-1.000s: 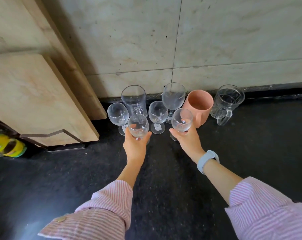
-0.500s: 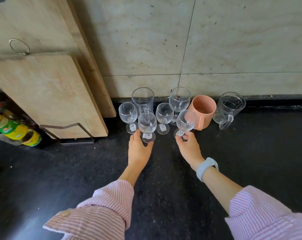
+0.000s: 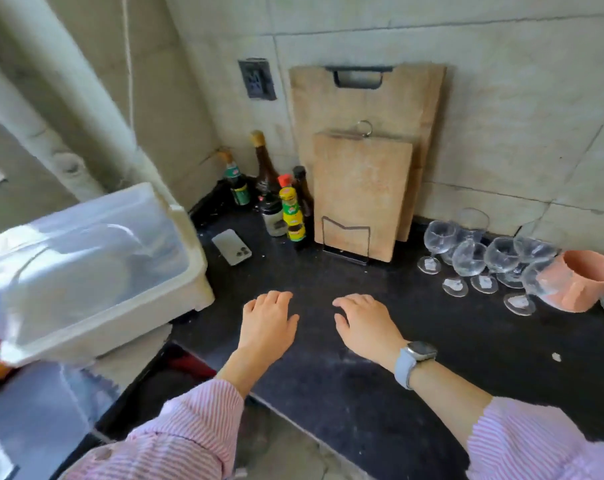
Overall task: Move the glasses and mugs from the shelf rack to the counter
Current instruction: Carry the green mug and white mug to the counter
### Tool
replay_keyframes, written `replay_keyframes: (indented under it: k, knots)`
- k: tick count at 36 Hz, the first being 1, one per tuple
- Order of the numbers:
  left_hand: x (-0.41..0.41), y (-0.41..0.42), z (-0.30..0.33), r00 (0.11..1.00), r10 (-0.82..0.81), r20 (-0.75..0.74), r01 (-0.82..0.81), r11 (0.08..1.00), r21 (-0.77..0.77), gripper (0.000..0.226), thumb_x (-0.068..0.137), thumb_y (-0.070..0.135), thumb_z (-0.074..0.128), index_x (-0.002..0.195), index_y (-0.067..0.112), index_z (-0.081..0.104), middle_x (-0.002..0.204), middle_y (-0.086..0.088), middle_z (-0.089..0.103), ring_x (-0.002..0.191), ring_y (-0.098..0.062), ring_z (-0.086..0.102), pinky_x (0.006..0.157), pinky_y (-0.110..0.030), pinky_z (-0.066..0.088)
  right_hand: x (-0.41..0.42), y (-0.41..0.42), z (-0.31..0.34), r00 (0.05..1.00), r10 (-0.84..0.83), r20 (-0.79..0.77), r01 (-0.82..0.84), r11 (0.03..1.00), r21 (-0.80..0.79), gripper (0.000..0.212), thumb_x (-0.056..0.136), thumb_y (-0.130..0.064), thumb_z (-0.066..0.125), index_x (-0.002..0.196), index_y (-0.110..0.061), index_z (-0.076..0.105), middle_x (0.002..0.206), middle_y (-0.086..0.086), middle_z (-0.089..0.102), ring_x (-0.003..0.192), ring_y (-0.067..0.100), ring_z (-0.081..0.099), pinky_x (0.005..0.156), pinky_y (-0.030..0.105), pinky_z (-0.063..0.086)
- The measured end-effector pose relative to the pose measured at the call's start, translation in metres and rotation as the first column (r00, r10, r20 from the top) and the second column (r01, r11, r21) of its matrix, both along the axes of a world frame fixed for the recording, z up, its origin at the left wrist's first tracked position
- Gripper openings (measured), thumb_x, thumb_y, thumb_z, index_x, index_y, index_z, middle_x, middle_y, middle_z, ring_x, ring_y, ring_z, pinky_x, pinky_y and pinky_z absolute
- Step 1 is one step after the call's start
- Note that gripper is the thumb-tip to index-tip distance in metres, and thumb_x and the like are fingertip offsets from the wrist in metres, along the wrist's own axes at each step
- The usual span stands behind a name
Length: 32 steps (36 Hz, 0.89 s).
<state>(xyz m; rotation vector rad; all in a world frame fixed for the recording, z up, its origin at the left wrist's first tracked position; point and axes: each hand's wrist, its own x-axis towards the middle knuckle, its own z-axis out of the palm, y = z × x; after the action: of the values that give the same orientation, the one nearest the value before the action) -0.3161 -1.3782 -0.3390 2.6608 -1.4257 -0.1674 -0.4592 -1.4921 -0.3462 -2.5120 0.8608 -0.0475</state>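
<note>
Left hand (image 3: 267, 325) and right hand (image 3: 366, 325) empty, fingers loosely spread over the dark desk (image 3: 362, 393), glasses (image 3: 473, 261) and pink mug (image 3: 579, 280) clustered well off to the right.

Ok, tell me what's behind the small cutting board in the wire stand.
Behind the small cutting board leans a larger cutting board with a dark handle, against the tiled wall. The larger board's lower part is covered, so its base isn't visible.

Both hands are hovering empty over the black counter (image 3: 328, 393), the left hand (image 3: 267, 327) and right hand (image 3: 368, 325) side by side, fingers loosely spread. Stemmed glasses (image 3: 470, 259) are standing clustered by the wall, touching a pink mug (image 3: 579, 280). Two cutting boards (image 3: 359, 188) are leaning upright beside sauce bottles (image 3: 291, 213).
</note>
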Motion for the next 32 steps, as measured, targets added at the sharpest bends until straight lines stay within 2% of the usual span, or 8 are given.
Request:
replay_keyframes:
  k: [6,11,19,25,27,29,32]
  knots:
    - [0.038,0.21,0.041,0.954,0.296,0.053,-0.288,0.95,-0.119,0.043,0.089,0.035,0.048,0.13,0.022,0.045,0.131,0.0,0.054,0.122,-0.023,0.047,0.103,-0.04,0.033,0.074,0.168,0.05,0.937,0.328,0.121,-0.328,0.944,-0.023,0.038,0.095,-0.028,0.037,0.13,-0.017,0.046,0.135,0.006,0.05,0.124,0.028,0.043,0.103,0.042,0.036]
    - [0.032,0.404,0.071,0.837,0.539,0.095,-0.514,0.834,-0.202,0.04,0.09,0.035,0.048,0.128,0.021,0.047,0.125,-0.001,0.056,0.118,-0.025,0.051,0.096,-0.039,0.035,0.119,0.332,0.076,0.817,0.544,0.192,-0.547,0.836,-0.039,0.035,0.095,-0.025,0.038,0.127,-0.015,0.05,0.132,0.005,0.053,0.123,0.027,0.045,0.102,0.039,0.037]
    - [-0.022,0.683,0.109,0.505,0.856,0.113,-0.811,0.516,-0.276,0.043,0.089,0.032,0.049,0.129,0.016,0.047,0.128,-0.007,0.057,0.114,-0.029,0.055,0.096,-0.04,0.039,0.161,0.599,0.103,0.493,0.841,0.221,-0.852,0.518,-0.073,0.035,0.093,-0.023,0.042,0.125,-0.014,0.055,0.125,0.009,0.06,0.116,0.029,0.053,0.098,0.037,0.043]
    - [-0.055,0.841,0.125,0.204,0.973,0.106,-0.931,0.226,-0.287,0.046,0.09,0.034,0.048,0.132,0.017,0.045,0.131,-0.008,0.055,0.12,-0.028,0.051,0.098,-0.039,0.041,0.18,0.771,0.118,0.216,0.944,0.248,-0.962,0.249,-0.11,0.031,0.092,-0.023,0.044,0.118,-0.014,0.058,0.119,0.012,0.063,0.111,0.03,0.056,0.096,0.04,0.045]
    - [-0.061,0.883,0.126,0.119,0.991,0.055,-0.931,0.131,-0.34,0.043,0.089,0.032,0.051,0.129,0.016,0.048,0.127,-0.008,0.056,0.119,-0.028,0.051,0.097,-0.04,0.042,0.187,0.821,0.118,0.155,0.951,0.267,-0.976,0.189,-0.107,0.032,0.092,-0.022,0.045,0.12,-0.013,0.058,0.122,0.01,0.063,0.114,0.027,0.056,0.098,0.035,0.043]
    - [-0.061,0.921,0.125,0.067,0.998,0.017,-0.928,0.069,-0.366,0.041,0.089,0.031,0.052,0.127,0.015,0.05,0.126,-0.008,0.056,0.119,-0.028,0.051,0.097,-0.041,0.043,0.197,0.867,0.117,0.097,0.955,0.279,-0.984,0.133,-0.115,0.033,0.092,-0.022,0.045,0.121,-0.012,0.058,0.123,0.009,0.063,0.116,0.025,0.055,0.099,0.032,0.039]
    - [-0.048,0.974,0.121,0.021,0.999,-0.026,-0.918,0.009,-0.397,0.04,0.089,0.029,0.053,0.126,0.015,0.05,0.126,-0.009,0.057,0.119,-0.028,0.051,0.098,-0.041,0.043,0.217,0.931,0.115,0.046,0.958,0.283,-0.989,0.083,-0.119,0.034,0.091,-0.032,0.043,0.119,-0.02,0.058,0.121,0.004,0.064,0.113,0.023,0.057,0.099,0.036,0.043]
